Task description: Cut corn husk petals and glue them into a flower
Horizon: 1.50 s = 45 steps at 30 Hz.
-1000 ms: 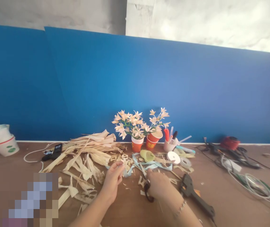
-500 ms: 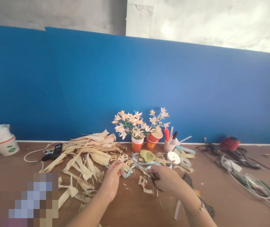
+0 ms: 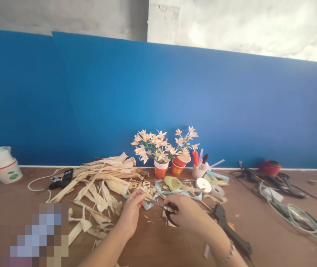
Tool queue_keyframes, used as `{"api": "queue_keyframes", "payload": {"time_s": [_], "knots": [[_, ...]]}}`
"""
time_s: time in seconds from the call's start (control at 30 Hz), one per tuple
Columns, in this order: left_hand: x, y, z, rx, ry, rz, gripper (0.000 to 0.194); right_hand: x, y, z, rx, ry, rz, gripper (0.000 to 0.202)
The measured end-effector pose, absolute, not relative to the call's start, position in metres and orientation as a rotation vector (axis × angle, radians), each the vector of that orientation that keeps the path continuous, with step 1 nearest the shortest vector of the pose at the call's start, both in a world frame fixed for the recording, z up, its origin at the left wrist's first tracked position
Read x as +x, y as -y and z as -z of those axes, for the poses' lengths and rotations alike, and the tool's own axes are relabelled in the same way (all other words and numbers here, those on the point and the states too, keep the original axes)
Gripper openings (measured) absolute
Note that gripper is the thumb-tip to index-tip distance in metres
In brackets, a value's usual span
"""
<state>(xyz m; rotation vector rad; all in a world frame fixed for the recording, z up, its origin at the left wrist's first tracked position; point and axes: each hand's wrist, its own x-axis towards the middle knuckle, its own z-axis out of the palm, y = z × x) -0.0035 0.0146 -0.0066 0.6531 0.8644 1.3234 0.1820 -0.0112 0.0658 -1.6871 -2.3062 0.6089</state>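
Note:
My right hand (image 3: 183,211) is closed around the dark handles of a pair of scissors (image 3: 155,202). The blades point left and reach close to the fingertips of my left hand (image 3: 132,209). Thumb and fingers of that hand are pinched together, and whatever is between them is too small to make out. Behind the blades lie pale husk scraps (image 3: 147,189) and light blue strips (image 3: 186,194). To the left spreads a heap of dried corn husks (image 3: 111,167). Husk-like flowers (image 3: 154,141) stand in an orange paper cup (image 3: 161,170).
A second orange cup (image 3: 178,168), a pen holder (image 3: 199,171), a white roll (image 3: 203,185) and clear tape (image 3: 217,191) sit at the back. A black glue gun (image 3: 232,230) lies by my right forearm. Cables (image 3: 289,218) sprawl at right; a white bucket (image 3: 7,172) stands far left.
My right hand has moved left with the scissors, and their blades have swung round to point at my left fingertips. More of the glue gun shows. The left hand has barely shifted.

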Motion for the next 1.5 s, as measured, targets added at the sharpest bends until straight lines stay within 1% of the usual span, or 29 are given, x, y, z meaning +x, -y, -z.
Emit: {"api": "queue_keyframes", "payload": {"time_s": [0.27, 0.5, 0.6, 0.77, 0.9, 1.1, 1.17, 1.3, 1.37, 1.4, 1.47, 1.5], "knots": [[-0.002, -0.012, 0.002, 0.675, -0.922, -1.330, 0.022, 0.178, 0.013, -0.070, -1.698, 2.333, -0.605, 0.027], [-0.003, -0.013, 0.004, 0.705, -0.892, -1.325, 0.021, 0.182, 0.016, -0.069, -1.669, 2.327, -0.616, 0.028], [-0.005, -0.015, 0.005, 0.705, -0.914, -1.383, 0.024, 0.185, 0.016, -0.065, -1.758, 2.375, -0.671, 0.028], [-0.006, -0.015, 0.005, 0.750, -1.032, -1.460, 0.030, 0.178, 0.018, -0.056, -1.931, 2.437, -0.612, 0.031], [-0.005, -0.014, 0.005, 0.891, -1.081, -1.466, 0.025, 0.162, 0.022, -0.053, -1.965, 2.521, -0.593, 0.032], [-0.005, -0.016, 0.011, 1.042, -1.064, -1.485, 0.014, 0.154, 0.019, -0.047, -1.908, 2.534, -0.453, 0.033], [-0.006, -0.017, 0.013, 1.102, -1.050, -1.485, 0.009, 0.157, 0.018, -0.046, -1.931, 2.516, -0.508, 0.032], [-0.007, -0.016, 0.017, 1.222, -1.019, -1.478, 0.001, 0.166, 0.016, -0.047, -1.969, 2.443, -0.853, 0.035], [-0.007, -0.014, 0.016, 1.270, -1.016, -1.468, 0.001, 0.169, 0.014, -0.047, -1.906, 2.363, -0.936, 0.036], [-0.007, -0.013, 0.015, 1.287, -1.015, -1.463, 0.002, 0.170, 0.013, -0.047, -1.861, 2.306, -0.943, 0.031], [-0.006, -0.012, 0.011, 1.297, -1.011, -1.464, 0.002, 0.168, 0.008, -0.047, -1.774, 2.130, -1.027, 0.011], [-0.006, -0.011, 0.009, 1.293, -1.008, -1.470, 0.002, 0.167, 0.005, -0.047, -1.729, 2.007, -1.127, 0.010]]}}
